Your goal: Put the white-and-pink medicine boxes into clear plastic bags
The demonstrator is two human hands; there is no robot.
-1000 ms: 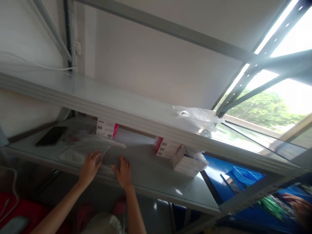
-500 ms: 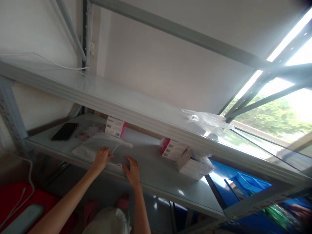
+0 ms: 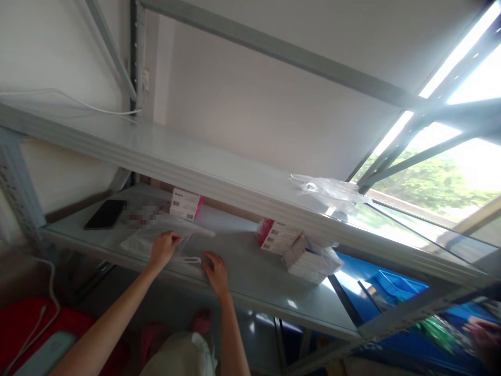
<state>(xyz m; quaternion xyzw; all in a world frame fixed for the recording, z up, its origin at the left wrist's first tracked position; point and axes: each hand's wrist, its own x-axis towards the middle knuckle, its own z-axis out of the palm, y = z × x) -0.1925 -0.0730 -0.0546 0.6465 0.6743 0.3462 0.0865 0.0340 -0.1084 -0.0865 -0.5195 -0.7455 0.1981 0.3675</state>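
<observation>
A thin clear plastic bag (image 3: pixel 143 236) lies flat on the lower shelf, with a pale handle loop near its right end. Over its middle, my left hand (image 3: pixel 164 249) has its fingertips pinched together on the film. My right hand (image 3: pixel 216 272) rests at the bag's right end by the handle loop, fingers bent and thumb apart. Behind the bag stands a white and pink box (image 3: pixel 186 203) with printed codes. Farther right are a second white and pink box (image 3: pixel 278 238) and a bundle of white boxes (image 3: pixel 307 261) partly wrapped in clear plastic.
A dark phone (image 3: pixel 105 214) lies left of a blurred patch on the lower shelf. The upper shelf (image 3: pixel 188 151) overhangs it and carries another clear bag (image 3: pixel 329 189). Blue bins (image 3: pixel 399 287) and another person's hand (image 3: pixel 483 334) are at lower right. A red stool (image 3: pixel 35 313) stands lower left.
My left hand's fingers have drawn together into a pinch on the bag. My right hand has shifted slightly right and down. The other person's hand shows more at the right edge.
</observation>
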